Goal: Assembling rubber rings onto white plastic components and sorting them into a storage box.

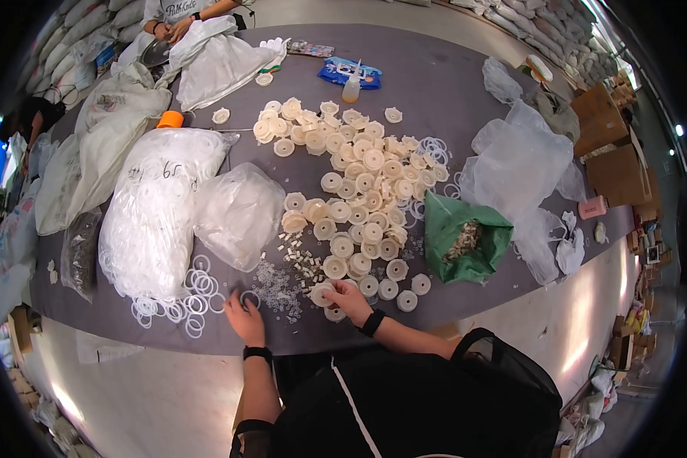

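Note:
My right hand grips a cream round plastic cap by its edge, just above the table's near side. My left hand has a thin translucent ring at its fingertips, seemingly pinched between thumb and finger. Between the hands lie many tiny clear pieces and small cream-white blocks. A big spread of cream caps, some stacked, reaches away from my right hand. Left of my left hand, more translucent rings lie loosely heaped.
A full clear bag and a smaller one stand at the left. An open green bag with small pieces inside is at the right, beside crumpled clear plastic. A squeeze bottle stands farther back. Another person works across the table.

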Available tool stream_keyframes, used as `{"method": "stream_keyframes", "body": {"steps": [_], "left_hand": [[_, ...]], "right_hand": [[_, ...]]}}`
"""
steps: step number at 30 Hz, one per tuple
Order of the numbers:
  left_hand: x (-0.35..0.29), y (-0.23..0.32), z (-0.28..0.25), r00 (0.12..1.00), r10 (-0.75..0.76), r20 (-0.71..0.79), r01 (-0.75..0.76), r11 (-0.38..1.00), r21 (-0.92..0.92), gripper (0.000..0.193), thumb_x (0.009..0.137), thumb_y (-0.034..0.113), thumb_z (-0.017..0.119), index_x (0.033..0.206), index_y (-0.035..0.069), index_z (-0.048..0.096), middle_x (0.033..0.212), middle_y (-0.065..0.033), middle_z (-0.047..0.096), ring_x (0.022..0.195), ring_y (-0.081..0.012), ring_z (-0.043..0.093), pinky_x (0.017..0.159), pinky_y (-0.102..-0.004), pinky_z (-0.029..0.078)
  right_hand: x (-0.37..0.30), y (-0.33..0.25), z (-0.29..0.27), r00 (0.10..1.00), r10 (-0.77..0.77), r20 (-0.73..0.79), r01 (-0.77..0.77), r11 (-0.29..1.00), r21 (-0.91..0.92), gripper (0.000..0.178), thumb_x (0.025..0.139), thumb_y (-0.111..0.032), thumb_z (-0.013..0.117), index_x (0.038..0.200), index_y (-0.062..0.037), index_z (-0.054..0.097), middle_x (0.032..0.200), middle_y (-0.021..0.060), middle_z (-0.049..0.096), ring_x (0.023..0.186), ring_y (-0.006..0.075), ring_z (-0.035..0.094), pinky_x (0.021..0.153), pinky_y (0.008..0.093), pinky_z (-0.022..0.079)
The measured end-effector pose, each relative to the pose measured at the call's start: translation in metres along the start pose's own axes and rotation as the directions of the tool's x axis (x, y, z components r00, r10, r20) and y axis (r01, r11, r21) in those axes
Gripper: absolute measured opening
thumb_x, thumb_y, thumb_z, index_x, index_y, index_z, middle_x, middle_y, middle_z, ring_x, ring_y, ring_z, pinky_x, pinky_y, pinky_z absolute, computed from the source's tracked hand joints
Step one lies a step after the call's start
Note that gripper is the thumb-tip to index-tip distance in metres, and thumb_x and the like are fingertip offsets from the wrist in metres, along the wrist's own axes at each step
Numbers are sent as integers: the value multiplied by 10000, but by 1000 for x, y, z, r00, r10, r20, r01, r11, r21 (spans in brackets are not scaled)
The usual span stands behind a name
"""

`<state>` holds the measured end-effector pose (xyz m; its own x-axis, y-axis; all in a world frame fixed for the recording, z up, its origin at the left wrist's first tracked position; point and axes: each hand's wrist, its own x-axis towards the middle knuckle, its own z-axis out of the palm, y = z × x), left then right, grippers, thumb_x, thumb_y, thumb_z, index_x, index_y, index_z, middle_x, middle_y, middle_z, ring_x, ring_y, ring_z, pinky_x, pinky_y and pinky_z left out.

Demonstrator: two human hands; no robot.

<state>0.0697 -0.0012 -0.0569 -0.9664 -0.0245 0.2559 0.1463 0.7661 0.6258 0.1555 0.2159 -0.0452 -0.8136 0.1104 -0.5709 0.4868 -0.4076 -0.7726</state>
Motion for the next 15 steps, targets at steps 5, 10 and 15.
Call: {"method": "stream_keyframes", "body": {"steps": [5,10,15], "left_hand": [[0,-35,-8,985,120,127,-145,968,205,132,685,21,547,816,8,530,772,-118,504,691,-262,511,602,-315,415],[4,-11,-8,917,-390,85,385,809,-444,95,680,-3,564,765,12,525,734,-96,513,605,-208,503,563,-273,416],[0,85,-14,992,26,124,36,883,-468,97,675,-28,568,756,20,541,754,-70,524,637,-182,508,567,-255,422]], "right_hand": [[-4,-12,3,997,77,1,-77,989,123,211,801,-240,538,925,-70,521,828,-8,554,688,70,527,581,213,437],[-1,-11,-7,988,151,26,-153,964,217,189,802,-247,532,899,-86,517,783,-16,538,700,80,539,594,225,459],[-1,-14,-6,973,194,123,-216,955,201,159,815,-218,510,899,-83,509,784,3,539,708,98,551,641,256,482]]}}
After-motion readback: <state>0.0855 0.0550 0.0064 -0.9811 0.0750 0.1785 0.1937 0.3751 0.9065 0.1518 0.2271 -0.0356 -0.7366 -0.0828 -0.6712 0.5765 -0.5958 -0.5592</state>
